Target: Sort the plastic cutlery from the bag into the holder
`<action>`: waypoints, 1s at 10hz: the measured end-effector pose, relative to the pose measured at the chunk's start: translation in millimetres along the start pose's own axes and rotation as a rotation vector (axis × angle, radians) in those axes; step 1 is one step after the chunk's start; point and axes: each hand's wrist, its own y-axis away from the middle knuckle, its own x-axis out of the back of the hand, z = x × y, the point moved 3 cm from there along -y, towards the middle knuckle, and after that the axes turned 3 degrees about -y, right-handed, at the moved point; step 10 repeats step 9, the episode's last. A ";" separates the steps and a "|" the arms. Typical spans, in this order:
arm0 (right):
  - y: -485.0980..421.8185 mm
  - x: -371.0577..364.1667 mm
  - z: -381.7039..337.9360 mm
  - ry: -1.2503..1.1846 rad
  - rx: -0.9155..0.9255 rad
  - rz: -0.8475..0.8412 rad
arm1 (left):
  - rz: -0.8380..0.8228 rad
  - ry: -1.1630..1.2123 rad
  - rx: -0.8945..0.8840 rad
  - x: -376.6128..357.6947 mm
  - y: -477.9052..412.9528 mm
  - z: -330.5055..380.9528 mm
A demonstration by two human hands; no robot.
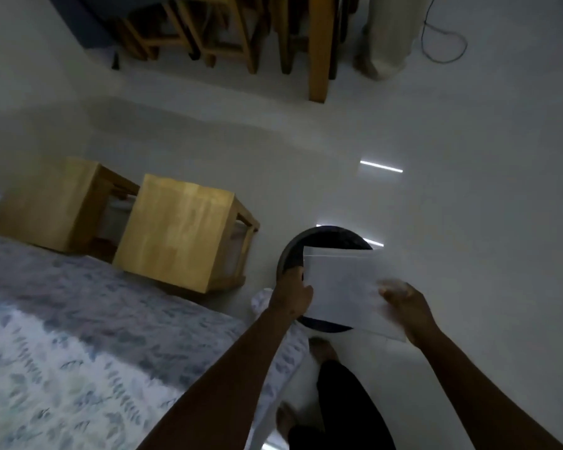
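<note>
A flat, pale, translucent plastic bag (342,287) is held over a round dark bin (325,237) on the floor. My left hand (291,293) grips the bag's left edge. My right hand (403,303) holds the bag's right lower part, with its blurred fingers curled on the plastic. The bag looks flat; I see no cutlery in it. No cutlery holder is in view.
A bed with a blue-grey floral sheet (78,336) fills the lower left. Two wooden stools (182,228) stand beside it. Wooden table and chair legs (319,47) are at the top, with a cable (446,43) on the pale floor. My feet (319,347) are below the bin.
</note>
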 end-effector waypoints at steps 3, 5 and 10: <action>-109.4 -55.5 101.5 0.366 -0.039 0.065 | -0.070 -0.109 -0.029 -69.9 -78.5 -38.3; -152.4 -70.6 134.4 0.385 -0.111 0.118 | -0.103 -0.139 -0.038 -102.1 -111.8 -57.4; -151.8 -54.2 154.0 0.450 -0.024 0.106 | -0.125 -0.216 -0.057 -115.3 -102.1 -58.7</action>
